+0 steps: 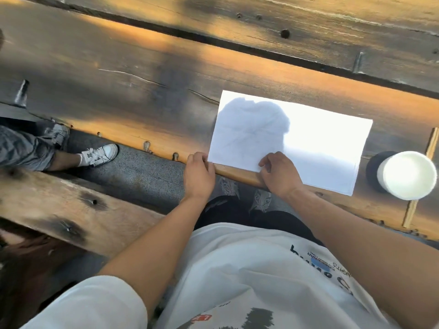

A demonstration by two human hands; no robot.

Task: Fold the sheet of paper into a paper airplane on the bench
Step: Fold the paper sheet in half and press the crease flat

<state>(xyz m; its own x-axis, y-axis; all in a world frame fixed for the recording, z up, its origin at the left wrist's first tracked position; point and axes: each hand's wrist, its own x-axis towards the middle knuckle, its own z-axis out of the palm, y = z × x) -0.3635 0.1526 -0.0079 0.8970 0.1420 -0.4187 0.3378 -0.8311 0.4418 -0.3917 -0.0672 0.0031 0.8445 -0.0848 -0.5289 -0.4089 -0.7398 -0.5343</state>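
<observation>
Paper [308,148] flat on counter [142,96], near edge. Left hand [199,173], fingers curled, touches its near-left corner; right hand [280,173] pinches the near edge. Fingertips partly hidden.

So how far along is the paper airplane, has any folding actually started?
Barely started. Done: the sheet of paper lies flat on the wooden bench, with faint creases but no fold held. In hand: the left hand rests at its near left corner and the right hand pinches the near edge. Left: every fold. A white cup stands just right of the sheet.
</observation>
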